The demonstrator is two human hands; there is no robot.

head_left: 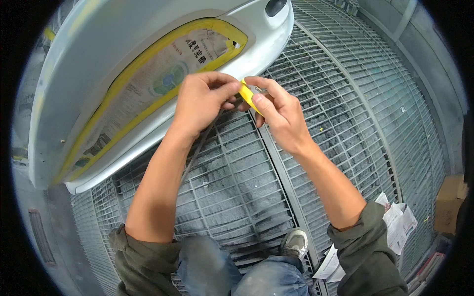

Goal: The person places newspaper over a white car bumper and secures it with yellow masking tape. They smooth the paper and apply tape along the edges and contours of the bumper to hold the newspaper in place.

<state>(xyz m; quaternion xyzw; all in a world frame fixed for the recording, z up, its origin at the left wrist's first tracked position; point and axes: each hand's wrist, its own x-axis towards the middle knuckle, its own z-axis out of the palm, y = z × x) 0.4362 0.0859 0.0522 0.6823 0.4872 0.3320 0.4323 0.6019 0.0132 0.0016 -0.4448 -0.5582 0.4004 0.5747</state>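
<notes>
My right hand grips a roll of yellow masking tape, thumb on its outer band and fingers around the far side. Thumb and fingertips of my left hand pinch at the roll's left edge; whether they hold a loose tape end is hidden. Just beyond both hands stands a light silver car bumper. Its long opening is covered by printed masking paper bearing writing and a green-blue graphic. Yellow masking tape borders that paper on all sides.
Metal floor grating lies underfoot, with a grey beam running through it. Crumpled printed paper and a loose sheet are on the right. A cardboard box stands by the right wall.
</notes>
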